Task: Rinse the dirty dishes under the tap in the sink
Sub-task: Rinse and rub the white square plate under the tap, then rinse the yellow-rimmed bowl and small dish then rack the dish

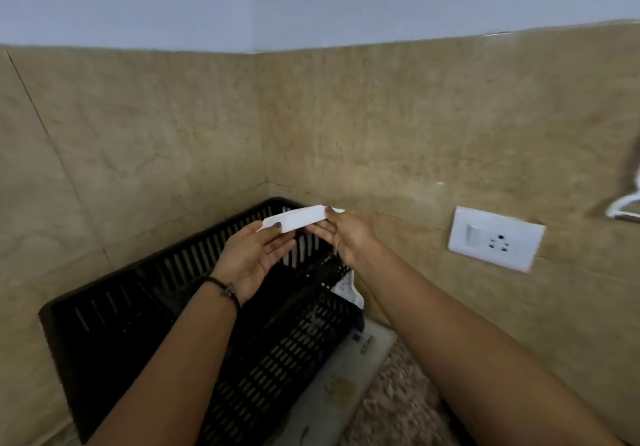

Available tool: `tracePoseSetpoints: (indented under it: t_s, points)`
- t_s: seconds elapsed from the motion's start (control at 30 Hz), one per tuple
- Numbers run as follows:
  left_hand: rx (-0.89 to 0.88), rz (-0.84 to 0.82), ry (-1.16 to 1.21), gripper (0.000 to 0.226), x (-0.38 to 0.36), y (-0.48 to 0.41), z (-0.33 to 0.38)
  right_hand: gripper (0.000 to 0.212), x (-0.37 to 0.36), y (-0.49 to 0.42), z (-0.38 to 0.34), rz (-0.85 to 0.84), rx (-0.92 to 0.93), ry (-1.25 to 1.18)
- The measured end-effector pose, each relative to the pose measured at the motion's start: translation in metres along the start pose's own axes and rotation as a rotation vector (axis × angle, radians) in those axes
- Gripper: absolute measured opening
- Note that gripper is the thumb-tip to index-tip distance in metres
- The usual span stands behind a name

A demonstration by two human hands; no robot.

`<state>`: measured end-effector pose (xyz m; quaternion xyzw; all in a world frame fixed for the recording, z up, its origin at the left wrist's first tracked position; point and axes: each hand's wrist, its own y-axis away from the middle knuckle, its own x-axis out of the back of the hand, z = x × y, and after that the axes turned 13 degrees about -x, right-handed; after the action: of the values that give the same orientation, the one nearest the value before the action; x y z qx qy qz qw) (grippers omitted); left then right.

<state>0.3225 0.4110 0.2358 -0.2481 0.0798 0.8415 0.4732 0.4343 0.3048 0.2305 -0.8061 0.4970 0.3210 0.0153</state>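
Both hands up over the black slotted basket (114, 307) in the tiled corner. Left hand (252, 258) palm-up, thumb pinching the near end of a white flat dish (298, 220). Right hand (343, 234) grips its far end. Dish held level above the basket, clear of it. Wall socket (495, 238) to the right; speckled tabletop (398, 393) below.

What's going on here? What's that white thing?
A person is holding a white dish, seen edge-on, with both hands. The left hand pinches one end and the right hand pinches the other. The dish is in the air over the back of a black slotted basket that stands in the corner by the wall. It has not been set down yet.
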Motion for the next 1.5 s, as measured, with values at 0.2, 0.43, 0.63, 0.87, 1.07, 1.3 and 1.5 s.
tracePoseSetpoints:
  t_s: [0.2, 0.43, 0.63, 0.87, 1.07, 1.3, 1.5]
  points:
    - [0.033, 0.152, 0.032, 0.026, 0.03, -0.077, -0.025, 0.011, -0.019, -0.087, 0.02, 0.035, -0.058, 0.053]
    - [0.171, 0.13, -0.053, 0.034, 0.042, -0.109, -0.038, 0.008, -0.025, -0.125, 0.02, 0.114, -0.103, 0.182]
    - [0.122, 0.128, -0.247, 0.059, 0.042, -0.101, -0.043, 0.01, -0.021, -0.118, 0.025, 0.194, -0.134, 0.214]
    - [0.066, -0.014, -0.573, 0.054, 0.032, -0.072, -0.033, 0.02, -0.004, -0.078, 0.008, 0.153, -0.156, 0.278]
    - [-0.209, -0.093, -0.617, 0.028, -0.014, -0.025, -0.008, 0.025, 0.001, 0.009, -0.011, 0.089, -0.018, 0.292]
    - [-0.446, -0.177, -0.547, 0.016, -0.058, 0.099, 0.024, 0.016, 0.026, 0.161, -0.01, 0.021, 0.185, 0.333]
    - [-0.432, -0.213, -0.416, 0.017, -0.054, 0.234, 0.001, 0.016, 0.087, 0.28, 0.031, -0.021, 0.197, 0.395]
